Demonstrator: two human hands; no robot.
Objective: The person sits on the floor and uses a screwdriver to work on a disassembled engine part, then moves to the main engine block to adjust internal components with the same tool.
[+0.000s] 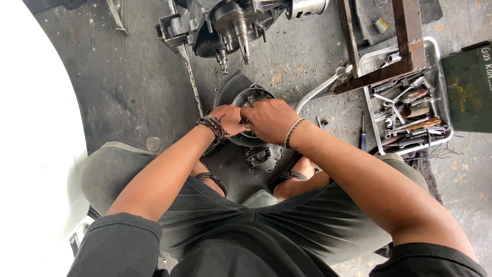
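Engine cover (245, 102) on floor, just below stripped engine (225, 25). Left hand (228, 119) grips cover rim; right hand (269, 120) clenched on something inside, unseen. Cover off engine, work ongoing. Tool tray (435, 77) right of cover.

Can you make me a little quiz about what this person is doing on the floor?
1. True or false: both hands are on the round metal engine cover.
2. Where is the metal tray of tools? A) by the left knee B) to the person's right C) on the lap
3. What is on the left wrist?

Key
1. True: the left hand and right hand meet on it, fingers pressed at its rim.
2. B: it lies on the concrete floor, under a rusty steel frame.
3. Dark braided bracelets.
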